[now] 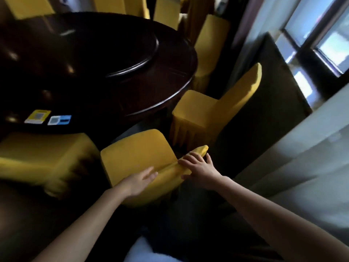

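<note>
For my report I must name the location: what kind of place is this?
Probably a restaurant banquet room: a big round dark table with a turntable, ringed by chairs in yellow covers.

Chair: yellow cloth cover, matt, smooth, pleated skirt. Desk: dark wood, glossy, polished. Two cards: paper or plastic, cannot tell. Curtain: pale, sheer cloth.
</note>
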Motion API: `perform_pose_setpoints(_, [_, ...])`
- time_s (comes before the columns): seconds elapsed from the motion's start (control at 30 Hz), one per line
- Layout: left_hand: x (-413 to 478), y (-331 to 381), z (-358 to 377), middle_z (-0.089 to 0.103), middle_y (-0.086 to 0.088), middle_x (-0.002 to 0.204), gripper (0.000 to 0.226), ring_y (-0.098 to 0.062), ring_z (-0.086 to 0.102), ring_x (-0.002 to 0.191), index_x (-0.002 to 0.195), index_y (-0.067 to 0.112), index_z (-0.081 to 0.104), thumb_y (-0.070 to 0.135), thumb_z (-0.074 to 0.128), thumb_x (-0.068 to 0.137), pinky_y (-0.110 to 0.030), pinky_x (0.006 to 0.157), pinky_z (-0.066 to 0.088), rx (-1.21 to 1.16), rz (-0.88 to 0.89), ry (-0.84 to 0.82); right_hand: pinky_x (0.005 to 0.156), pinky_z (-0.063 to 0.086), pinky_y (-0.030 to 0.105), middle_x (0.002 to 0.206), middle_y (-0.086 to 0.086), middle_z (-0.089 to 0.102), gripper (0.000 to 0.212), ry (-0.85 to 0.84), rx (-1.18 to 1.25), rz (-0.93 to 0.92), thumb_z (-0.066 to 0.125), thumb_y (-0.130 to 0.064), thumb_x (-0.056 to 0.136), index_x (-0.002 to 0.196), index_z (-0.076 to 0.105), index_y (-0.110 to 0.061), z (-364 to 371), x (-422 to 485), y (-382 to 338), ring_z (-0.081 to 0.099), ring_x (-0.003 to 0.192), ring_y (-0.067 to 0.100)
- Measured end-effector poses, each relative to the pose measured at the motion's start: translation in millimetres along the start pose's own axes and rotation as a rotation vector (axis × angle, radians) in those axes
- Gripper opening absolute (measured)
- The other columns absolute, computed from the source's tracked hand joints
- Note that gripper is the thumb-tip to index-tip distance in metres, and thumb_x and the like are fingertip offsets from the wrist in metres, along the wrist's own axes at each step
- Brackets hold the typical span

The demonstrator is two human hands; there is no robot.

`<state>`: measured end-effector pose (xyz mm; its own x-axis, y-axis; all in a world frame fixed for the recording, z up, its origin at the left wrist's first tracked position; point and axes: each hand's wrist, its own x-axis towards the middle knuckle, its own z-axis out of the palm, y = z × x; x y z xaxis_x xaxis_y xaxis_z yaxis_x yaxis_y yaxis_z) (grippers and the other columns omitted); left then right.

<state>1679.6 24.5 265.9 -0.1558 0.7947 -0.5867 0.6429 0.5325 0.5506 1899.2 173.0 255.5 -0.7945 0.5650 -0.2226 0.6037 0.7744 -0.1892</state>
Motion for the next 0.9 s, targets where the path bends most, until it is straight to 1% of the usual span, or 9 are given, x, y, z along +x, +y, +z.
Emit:
perform_pose_setpoints(0.07, [-15, -5, 15, 0.041, 0.003, 0.145, 0.081, -0.021, 0.042, 0.128, 0.141, 0.035, 0.035, 0.079, 0.027, 0.074, -0.03, 0.096, 0.039, 0.0, -0.039, 0.047, 0.107, 0.001, 0.067, 0.145, -0.006, 0.031, 0.061, 0.032, 0.002, -0.008, 0.046, -0.062, 0.085, 0.139, 0.029, -0.04, 5, 1, 0, 0.009, 0.142, 0.021])
perform_pose_setpoints(0.1, [-18, -6, 20, 0.047, 0.003, 0.14, 0.074, -0.021, 0.047, 0.122, 0.138, 0.037, 0.039, 0.078, 0.031, 0.077, -0.028, 0.087, 0.041, 0.041, -0.043, 0.107, 0.107, 0.002, 0.068, 0.142, -0.005, 0.034, 0.061, 0.036, 0.007, -0.008, 0.048, -0.063, 0.084, 0.137, 0.031, -0.039, 5, 2, -2, 0.011, 0.141, 0.023])
perform_pose_setpoints(0.23, [-18, -2, 25, 0.061, 0.009, 0.11, 0.062, -0.013, 0.054, 0.091, 0.122, 0.036, 0.054, 0.075, 0.046, 0.075, -0.024, 0.067, 0.04, 0.115, -0.035, 0.31, 0.105, 0.003, 0.071, 0.136, -0.002, 0.038, 0.059, 0.018, 0.0, -0.019, 0.05, -0.066, 0.081, 0.132, 0.039, -0.039, -5, 11, -3, 0.018, 0.136, 0.029])
perform_pose_setpoints(0.33, [-16, -7, 31, 0.057, 0.016, 0.088, 0.06, -0.006, 0.05, 0.076, 0.11, 0.037, 0.061, 0.078, 0.052, 0.068, -0.016, 0.054, 0.033, 0.133, -0.021, 0.423, 0.104, 0.002, 0.073, 0.132, -0.001, 0.039, 0.06, -0.016, -0.008, -0.031, 0.048, -0.068, 0.08, 0.132, 0.042, -0.038, -10, 17, 1, 0.022, 0.132, 0.028])
perform_pose_setpoints(0.4, [-14, -12, 33, 0.061, 0.014, 0.086, 0.061, -0.009, 0.054, 0.076, 0.105, 0.038, 0.063, 0.082, 0.051, 0.064, -0.02, 0.054, 0.034, 0.168, -0.033, 0.489, 0.102, -0.002, 0.073, 0.129, 0.0, 0.038, 0.06, -0.031, -0.011, -0.03, 0.048, -0.069, 0.079, 0.131, 0.043, -0.038, -9, 21, 1, 0.025, 0.13, 0.027])
perform_pose_setpoints(0.47, [-9, -17, 33, 0.067, 0.01, 0.093, 0.064, -0.014, 0.06, 0.084, 0.103, 0.037, 0.064, 0.084, 0.052, 0.06, -0.023, 0.061, 0.035, 0.174, -0.057, 0.515, 0.1, -0.005, 0.074, 0.126, 0.0, 0.039, 0.06, -0.031, -0.015, -0.04, 0.048, -0.071, 0.078, 0.129, 0.044, -0.039, -7, 28, 4, 0.027, 0.127, 0.026])
perform_pose_setpoints(0.57, [-3, -20, 31, 0.068, 0.009, 0.099, 0.069, -0.019, 0.062, 0.091, 0.105, 0.041, 0.062, 0.087, 0.05, 0.055, -0.026, 0.066, 0.036, 0.225, -0.074, 0.494, 0.098, -0.002, 0.075, 0.121, -0.003, 0.04, 0.058, -0.055, -0.024, -0.09, 0.047, -0.072, 0.078, 0.126, 0.045, -0.04, -8, 37, 12, 0.028, 0.122, 0.025])
perform_pose_setpoints(0.73, [7, -23, 12, 0.067, 0.009, 0.102, 0.071, -0.018, 0.06, 0.093, 0.108, 0.042, 0.061, 0.088, 0.052, 0.054, -0.027, 0.068, 0.04, 0.201, -0.105, 0.454, 0.098, 0.002, 0.074, 0.121, -0.003, 0.041, 0.056, -0.058, -0.032, -0.148, 0.045, -0.071, 0.08, 0.125, 0.046, -0.039, -14, 60, 12, 0.029, 0.12, 0.025])
perform_pose_setpoints(0.9, [21, -38, -25, 0.064, 0.007, 0.112, 0.085, -0.019, 0.058, 0.102, 0.118, 0.038, 0.059, 0.089, 0.053, 0.05, -0.032, 0.081, 0.045, 0.21, -0.176, 0.405, 0.101, 0.008, 0.071, 0.121, -0.002, 0.044, 0.056, -0.061, -0.045, -0.159, 0.042, -0.07, 0.082, 0.126, 0.047, -0.035, -26, 89, -6, 0.031, 0.12, 0.026])
